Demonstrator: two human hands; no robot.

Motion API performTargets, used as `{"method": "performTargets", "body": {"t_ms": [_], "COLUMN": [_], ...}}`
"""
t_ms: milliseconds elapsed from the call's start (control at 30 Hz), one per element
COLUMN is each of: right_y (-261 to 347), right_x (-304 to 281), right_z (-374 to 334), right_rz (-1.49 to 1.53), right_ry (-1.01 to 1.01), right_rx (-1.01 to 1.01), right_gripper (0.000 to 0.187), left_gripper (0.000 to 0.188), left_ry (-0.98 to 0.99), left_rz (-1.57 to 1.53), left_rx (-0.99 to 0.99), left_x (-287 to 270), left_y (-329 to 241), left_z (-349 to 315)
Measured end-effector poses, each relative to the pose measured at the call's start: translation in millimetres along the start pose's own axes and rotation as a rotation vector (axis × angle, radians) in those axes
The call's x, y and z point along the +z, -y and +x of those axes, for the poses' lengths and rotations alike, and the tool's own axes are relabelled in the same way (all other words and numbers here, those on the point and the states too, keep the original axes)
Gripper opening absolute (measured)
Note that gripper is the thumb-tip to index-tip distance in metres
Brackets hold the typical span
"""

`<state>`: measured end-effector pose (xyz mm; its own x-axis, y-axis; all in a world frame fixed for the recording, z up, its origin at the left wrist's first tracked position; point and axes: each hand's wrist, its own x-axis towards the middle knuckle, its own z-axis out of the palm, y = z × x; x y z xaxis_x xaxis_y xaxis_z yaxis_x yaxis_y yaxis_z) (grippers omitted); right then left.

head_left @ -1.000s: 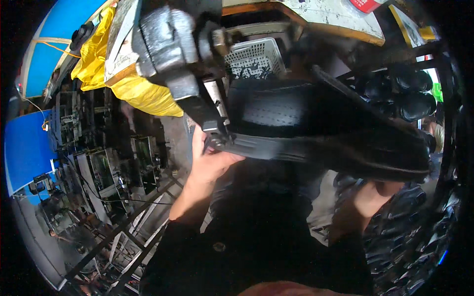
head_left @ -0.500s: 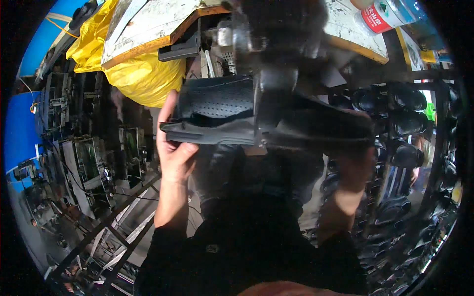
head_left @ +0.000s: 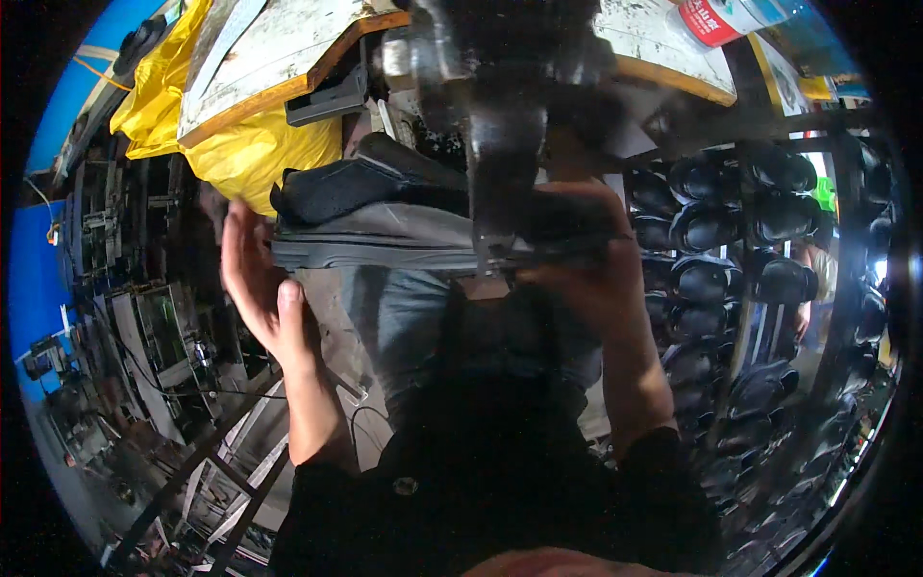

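A black shoe [head_left: 385, 226] with a grey-black sole lies sideways across the front of a dark machine post [head_left: 505, 163], which hides its middle. My left hand [head_left: 261, 288] is beside the shoe's left end, fingers stretched and thumb apart, holding nothing. At the shoe's other end, my right hand [head_left: 606, 245] wraps round it, partly in shadow and blurred. The dark machine head [head_left: 500, 48] stands over the shoe. Where the post meets the sole, the contact is too dark to make out.
Behind the machine is a worn white tabletop [head_left: 279, 58] with a yellow plastic bag [head_left: 240, 163] hanging below it. A clear bottle [head_left: 716, 21] with a red label stands at the far right. Racks of black shoes [head_left: 711, 226] line the right; metal frames [head_left: 159, 332] fill the left.
My left hand has let go of the shoe and opened, moving left. The shoe has shifted left and turned, and its perforated upper no longer shows. My right hand has come inward.
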<state>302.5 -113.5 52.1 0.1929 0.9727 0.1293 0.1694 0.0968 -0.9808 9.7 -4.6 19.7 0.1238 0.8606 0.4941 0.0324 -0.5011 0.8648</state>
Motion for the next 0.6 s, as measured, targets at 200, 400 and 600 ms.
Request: {"method": "performTargets", "body": {"t_ms": [200, 400, 600], "right_y": [28.4, 37.2, 50.2], "right_x": [6.8, 2.8, -3.4], "right_z": [8.5, 15.1, 21.2], "right_rz": [-0.161, -0.498, -0.539], "right_ry": [0.066, 0.098, 0.201], "right_rx": [0.024, -0.128, -0.198], "right_gripper": [0.059, 0.052, 0.047], "left_gripper": [0.088, 0.073, 0.047], "left_ry": [0.255, 0.681, 0.650], "left_rz": [0.277, 0.384, -0.141], "left_rx": [0.284, 0.116, -0.294], "left_x": [41.5, 79.4, 89.0], "left_y": [-56.2, -85.4, -65.0], "left_z": [33.2, 62.7, 48.2]}}
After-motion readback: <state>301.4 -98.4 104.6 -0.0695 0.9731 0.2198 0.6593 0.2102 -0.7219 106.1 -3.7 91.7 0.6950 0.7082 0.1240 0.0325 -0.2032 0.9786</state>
